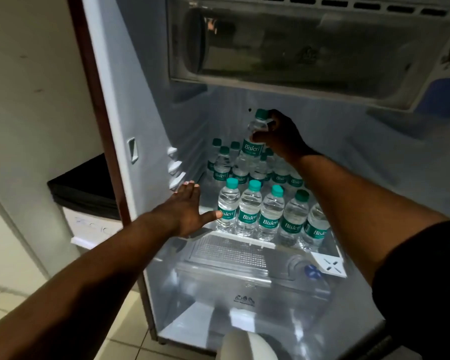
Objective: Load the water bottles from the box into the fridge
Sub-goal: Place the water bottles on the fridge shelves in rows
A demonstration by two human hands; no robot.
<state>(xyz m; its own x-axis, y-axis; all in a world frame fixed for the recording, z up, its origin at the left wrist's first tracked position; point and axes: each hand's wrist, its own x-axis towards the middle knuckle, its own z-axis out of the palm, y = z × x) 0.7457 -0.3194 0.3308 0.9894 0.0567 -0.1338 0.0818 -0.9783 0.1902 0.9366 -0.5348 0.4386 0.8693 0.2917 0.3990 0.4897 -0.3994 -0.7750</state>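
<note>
Checking my left side first: my left hand (185, 211) lies flat, fingers straight, inside the fridge (146, 100) near its left wall. (operator)

Is it holding anything? (spotter)

No, it's released. Only the thumb tip touches the leftmost of the front row of 5 bottles (272, 216), which stand upright along the shelf (244, 238) edge. (operator)

And behind that row? (spotter)

I see the rear bottles (222, 165), upright and packed close together. (operator)

Where's the one you're loading? (spotter)

I have the water bottle (253, 144) off the shelf, above the rear bottles and tipped slightly. It sits just left of my right hand (278, 136), whose fingers and thumb grasp its neck and shoulder below the green cap. (operator)

Anything over it? (spotter)

Just the freezer compartment (296, 48), well above my hand. (operator)
</note>
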